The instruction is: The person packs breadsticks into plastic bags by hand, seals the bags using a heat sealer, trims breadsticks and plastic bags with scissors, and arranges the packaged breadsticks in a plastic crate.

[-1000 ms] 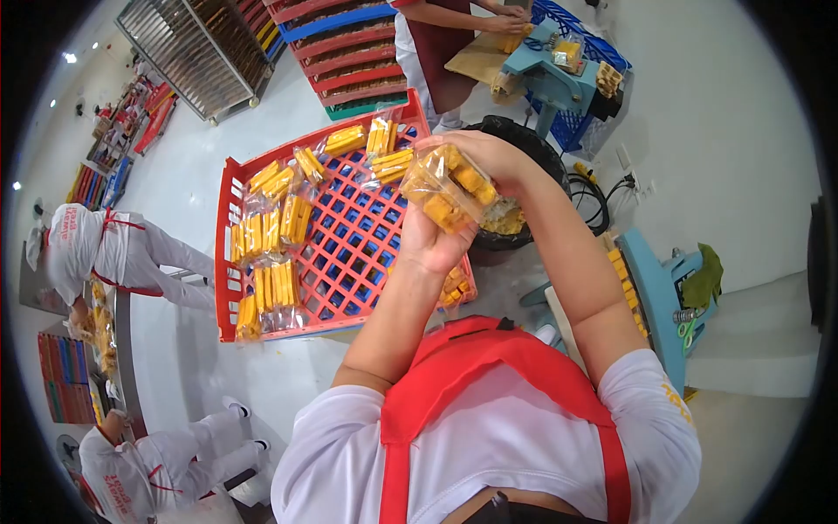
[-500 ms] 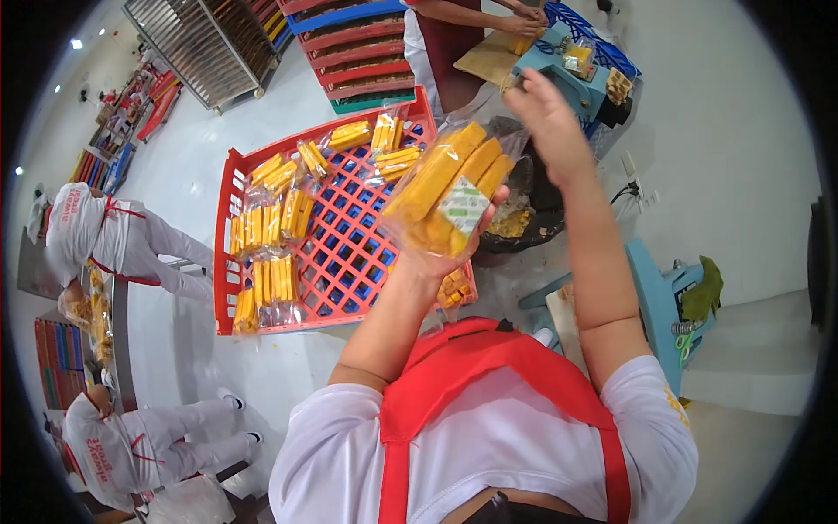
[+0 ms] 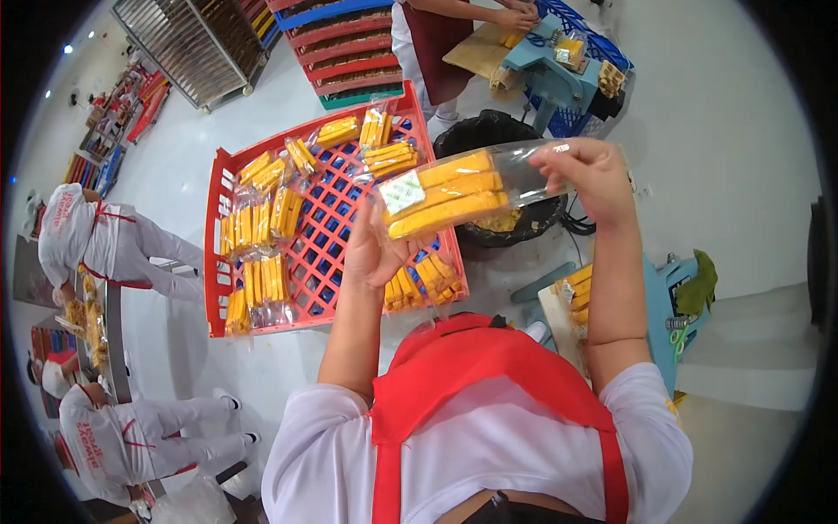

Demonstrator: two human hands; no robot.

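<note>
A clear plastic bag of yellow bread-like sticks (image 3: 458,194) stretches between my two hands, a white and green label near its left end. My left hand (image 3: 381,255) grips that labelled end from below, its fingers partly hidden behind the bag. At the other end, my right hand (image 3: 587,177) is closed on the loose plastic between thumb and fingers. Beneath the bag stands a red lattice crate (image 3: 327,236), with several similar packs (image 3: 266,279) along its left and far sides. More yellow packs (image 3: 428,279) lie at its near right corner, close to my left hand.
A black-lined bin (image 3: 493,127) stands beyond the bag. At the upper right, a co-worker's hands (image 3: 521,17) are beside a blue-green machine (image 3: 550,65). Another such machine (image 3: 668,301) is at my right, near a board with yellow sticks (image 3: 576,293). Stacked crates (image 3: 349,52) rise behind.
The bag has turned from tilted to nearly level, its label now at the left. My right hand has come down from being raised and open and has taken the bag's loose end.
</note>
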